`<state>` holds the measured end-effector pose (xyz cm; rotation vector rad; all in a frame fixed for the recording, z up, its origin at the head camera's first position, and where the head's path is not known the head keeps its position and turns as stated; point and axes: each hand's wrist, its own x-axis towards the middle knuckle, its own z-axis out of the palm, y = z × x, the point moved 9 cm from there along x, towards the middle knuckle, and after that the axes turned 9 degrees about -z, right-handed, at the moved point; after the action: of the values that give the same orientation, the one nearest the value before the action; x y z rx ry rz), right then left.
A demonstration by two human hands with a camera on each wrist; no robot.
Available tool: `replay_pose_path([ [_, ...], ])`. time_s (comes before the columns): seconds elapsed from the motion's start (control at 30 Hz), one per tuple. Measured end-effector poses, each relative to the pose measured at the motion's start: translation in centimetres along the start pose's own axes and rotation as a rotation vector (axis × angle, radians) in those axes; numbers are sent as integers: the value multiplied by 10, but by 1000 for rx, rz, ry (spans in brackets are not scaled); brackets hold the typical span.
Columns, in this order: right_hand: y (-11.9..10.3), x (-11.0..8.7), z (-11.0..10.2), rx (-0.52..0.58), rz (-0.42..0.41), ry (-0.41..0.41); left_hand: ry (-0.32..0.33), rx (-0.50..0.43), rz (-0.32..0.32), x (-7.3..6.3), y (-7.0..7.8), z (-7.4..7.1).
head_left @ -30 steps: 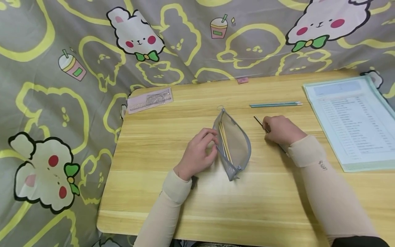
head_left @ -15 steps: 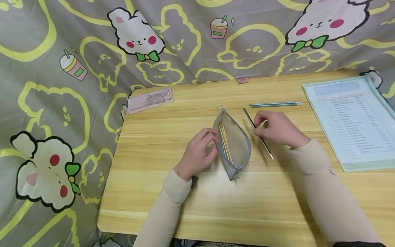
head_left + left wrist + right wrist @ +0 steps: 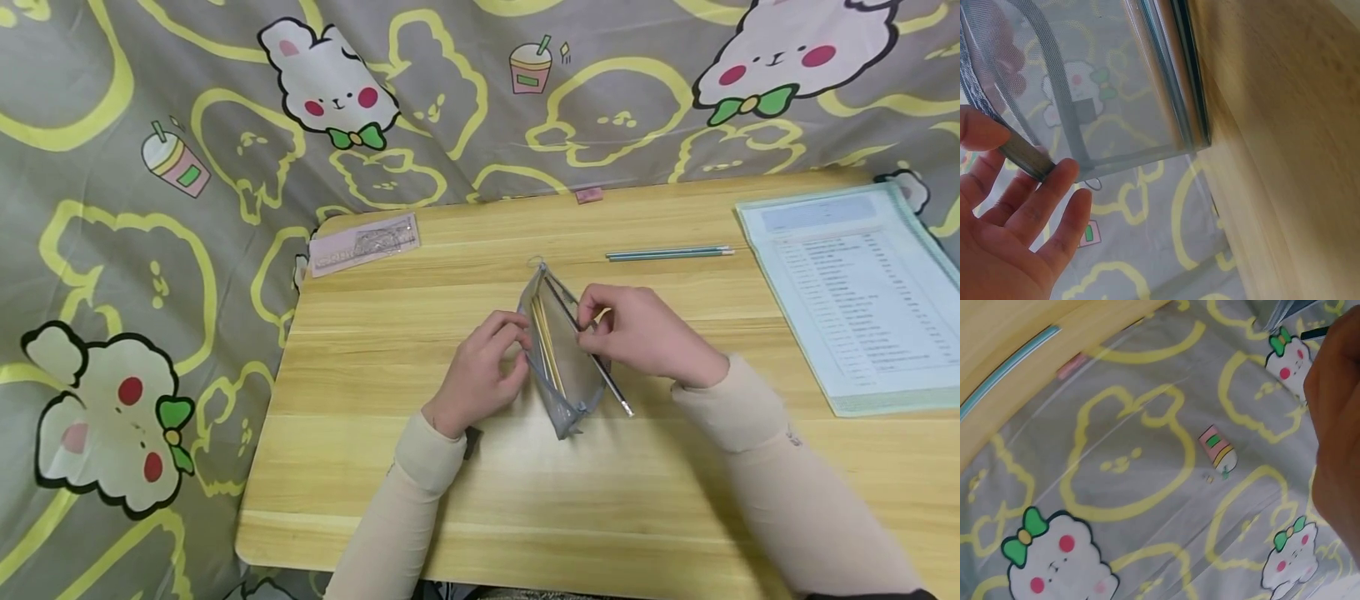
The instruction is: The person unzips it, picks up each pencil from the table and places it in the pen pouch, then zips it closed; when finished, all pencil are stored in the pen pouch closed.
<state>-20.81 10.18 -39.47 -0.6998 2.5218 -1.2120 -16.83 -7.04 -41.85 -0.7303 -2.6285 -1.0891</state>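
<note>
A grey mesh pencil pouch (image 3: 564, 358) stands unzipped mid-table, its mouth spread wide. My left hand (image 3: 480, 375) pinches the left edge of that mouth between thumb and fingers; the left wrist view shows the grip on the pouch's zip edge (image 3: 1025, 156). Several pencils (image 3: 546, 337) lean inside along the left wall. Between right thumb and forefinger I hold a dark pencil (image 3: 617, 390) slanted across the opening, white end toward me, other end near the pouch's far corner. My right hand (image 3: 641, 332) overlaps the pouch's right rim in the head view.
Teal pencils (image 3: 670, 253) lie beyond my right hand. A small pink eraser (image 3: 589, 195) sits at the back edge. A pink flat packet (image 3: 365, 244) is at back left, a printed sheet in a pale green folder (image 3: 862, 308) at right. A patterned curtain (image 3: 450, 108) borders the table.
My right hand has lifted the dark pencil off the table and carried it left, turning it, to over the pouch mouth. The left hand and pouch have stayed in place.
</note>
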Motion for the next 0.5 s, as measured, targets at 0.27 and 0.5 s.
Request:
replay_pose_path([
  [0.27, -2, 13, 15, -25, 16, 26, 5, -8, -5, -2, -2, -2],
  [0.5, -2, 20, 23, -46, 15, 49, -7, -17, -18, -2, -3, -2],
])
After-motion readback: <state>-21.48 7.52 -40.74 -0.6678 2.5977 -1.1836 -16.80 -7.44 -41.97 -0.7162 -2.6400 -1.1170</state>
